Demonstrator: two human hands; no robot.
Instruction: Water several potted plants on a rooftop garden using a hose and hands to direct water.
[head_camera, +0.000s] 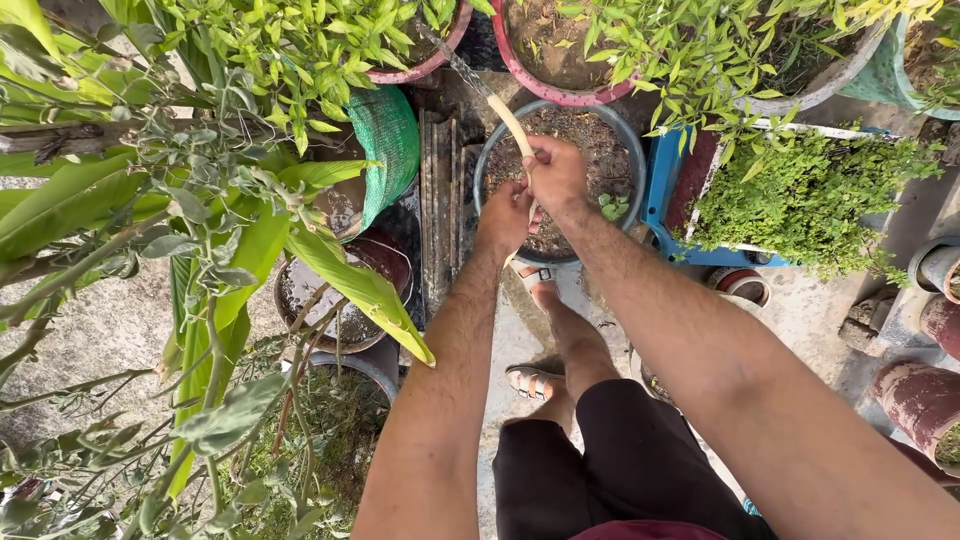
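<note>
Both my hands over pot (625, 150): right hand (558, 175) fisted round hose (507, 118), left hand (503, 215) pinching it below. Keep stream low, soak soil evenly.

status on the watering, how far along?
Done: the small dark pot at left looks wet, with pooled water. In hand: both the left hand and the right hand grip the pale hose, its stream shooting toward the pink pots beyond the grey pot. Left: the grey pot's soil looks dry; the blue planter is hard to judge.
</note>
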